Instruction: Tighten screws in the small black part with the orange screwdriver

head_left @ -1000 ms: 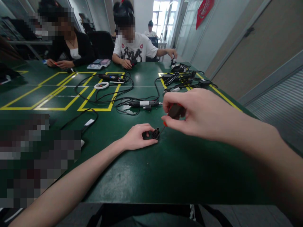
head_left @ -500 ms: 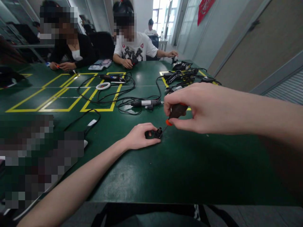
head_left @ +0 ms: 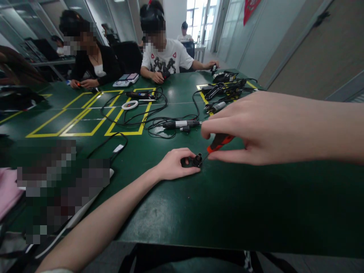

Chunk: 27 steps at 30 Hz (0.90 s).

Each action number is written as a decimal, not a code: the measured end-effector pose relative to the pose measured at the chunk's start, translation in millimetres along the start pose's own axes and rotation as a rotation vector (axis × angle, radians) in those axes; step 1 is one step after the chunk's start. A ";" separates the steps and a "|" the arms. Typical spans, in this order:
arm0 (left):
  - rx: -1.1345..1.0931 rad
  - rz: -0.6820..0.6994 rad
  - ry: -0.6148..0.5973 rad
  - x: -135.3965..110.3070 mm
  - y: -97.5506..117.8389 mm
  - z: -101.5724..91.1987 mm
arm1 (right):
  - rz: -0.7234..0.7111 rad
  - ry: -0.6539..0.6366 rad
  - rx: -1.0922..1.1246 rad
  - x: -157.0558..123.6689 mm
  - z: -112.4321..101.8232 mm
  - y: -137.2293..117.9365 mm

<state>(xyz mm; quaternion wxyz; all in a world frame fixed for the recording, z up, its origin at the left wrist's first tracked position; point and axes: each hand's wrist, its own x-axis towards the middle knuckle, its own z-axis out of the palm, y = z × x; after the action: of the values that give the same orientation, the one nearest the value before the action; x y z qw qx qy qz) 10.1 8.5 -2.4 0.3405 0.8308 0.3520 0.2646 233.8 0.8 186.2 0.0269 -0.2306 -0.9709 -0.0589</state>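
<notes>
Tbh this probably goes best if the screwdriver is being lined up squarely with whatever its tip is meeting (too small to tell) and the black part is being braced firmly. That part is being pinched on the green table by the half-curled left hand; the screwdriver is being gripped just beside it, fingers curled, by the right hand.

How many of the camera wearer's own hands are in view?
2: the left hand holds a small black part on the green table; the right hand, nearby, grips an orange-and-dark screwdriver. Some fingers are hidden.
</notes>
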 end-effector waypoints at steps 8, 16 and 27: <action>0.016 -0.005 -0.002 -0.4 -0.5 0.0 | -0.112 -0.118 -0.100 -1.8 -6.9 -2.1; 0.027 0.007 0.018 -0.2 -0.8 0.1 | -0.107 -0.143 -0.178 -10.0 -0.5 -8.3; 0.029 -0.023 0.002 -0.3 1.3 -2.4 | -0.157 0.258 0.022 16.4 28.4 0.5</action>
<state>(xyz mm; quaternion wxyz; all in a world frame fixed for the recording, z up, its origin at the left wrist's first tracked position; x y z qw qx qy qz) 8.8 8.5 0.0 0.3311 0.8314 0.3654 0.2563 218.7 12.2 159.5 0.1493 -0.1443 -0.9750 -0.0793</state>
